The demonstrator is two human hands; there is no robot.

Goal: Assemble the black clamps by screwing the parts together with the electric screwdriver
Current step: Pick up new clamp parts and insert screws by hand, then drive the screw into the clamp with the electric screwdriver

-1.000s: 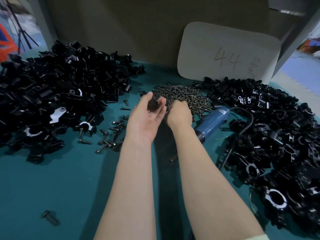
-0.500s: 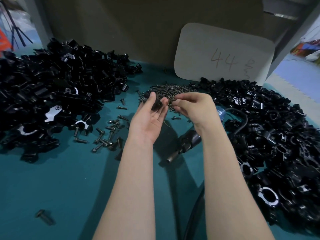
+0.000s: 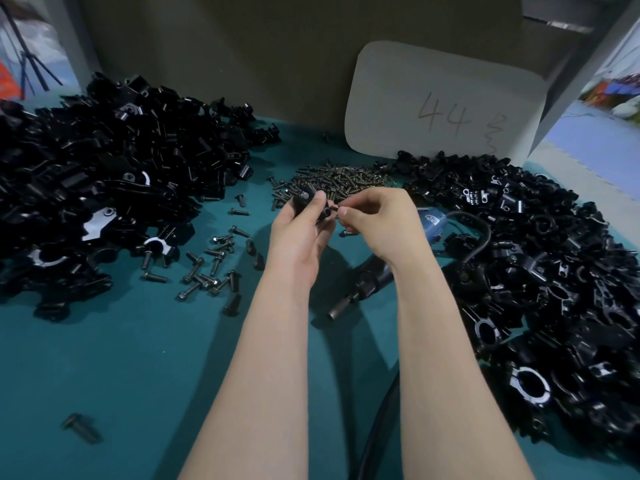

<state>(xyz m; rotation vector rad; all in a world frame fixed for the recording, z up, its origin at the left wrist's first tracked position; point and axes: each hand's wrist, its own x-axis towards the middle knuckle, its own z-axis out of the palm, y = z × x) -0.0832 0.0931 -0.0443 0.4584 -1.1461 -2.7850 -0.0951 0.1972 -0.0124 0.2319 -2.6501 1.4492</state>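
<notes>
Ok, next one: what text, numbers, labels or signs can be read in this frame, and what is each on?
"44": handwritten on the pale rounded board leaning at the back of the table.
Squiggle right of the "44" on the same board: not legible as text.
Label on the blue end of the electric screwdriver: too small and blurred to read.
Nothing else readable.

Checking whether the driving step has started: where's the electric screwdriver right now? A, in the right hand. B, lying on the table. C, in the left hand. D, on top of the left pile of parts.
B: the electric screwdriver lies on the teal table under the right forearm, while the left hand holds a black clamp part and the right hand pinches a small screw at it.
</notes>
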